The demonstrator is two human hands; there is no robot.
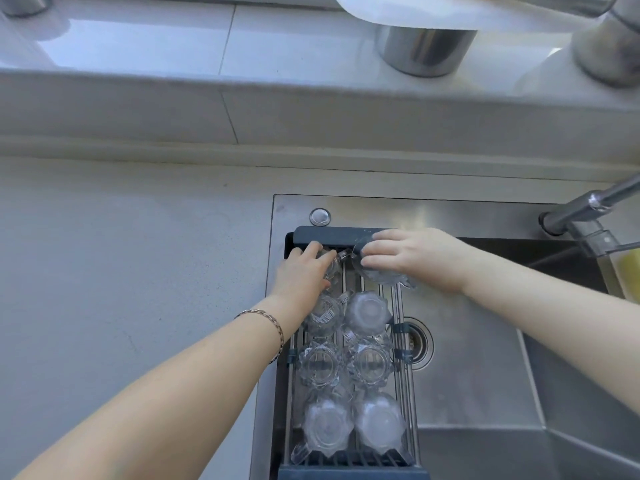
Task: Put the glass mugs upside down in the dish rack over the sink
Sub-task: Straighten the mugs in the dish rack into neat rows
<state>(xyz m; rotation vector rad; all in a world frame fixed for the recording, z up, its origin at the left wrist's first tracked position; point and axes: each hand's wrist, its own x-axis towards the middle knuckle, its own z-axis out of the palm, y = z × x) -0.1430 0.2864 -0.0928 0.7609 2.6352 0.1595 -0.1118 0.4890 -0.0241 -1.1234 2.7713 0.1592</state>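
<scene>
A dish rack (401, 308) with steel rods and dark blue end bars lies across the left part of the sink. Several clear glass mugs stand upside down on it in two columns, among them one with a barcode sticker (323, 315) and one at the near right (379, 422). At the rack's far end my left hand (304, 271) grips a glass mug (332, 268) in the left column. My right hand (412, 256) holds another glass mug (379, 275) in the right column, its rim hanging a little past the rack's right side.
The steel sink (485, 358) has a round drain (420, 342) just right of the rack. A tap (581, 209) and a soap dispenser (623, 268) stand at the far right. Grey worktop (121, 289) lies to the left; metal containers (424, 50) stand on the sill behind.
</scene>
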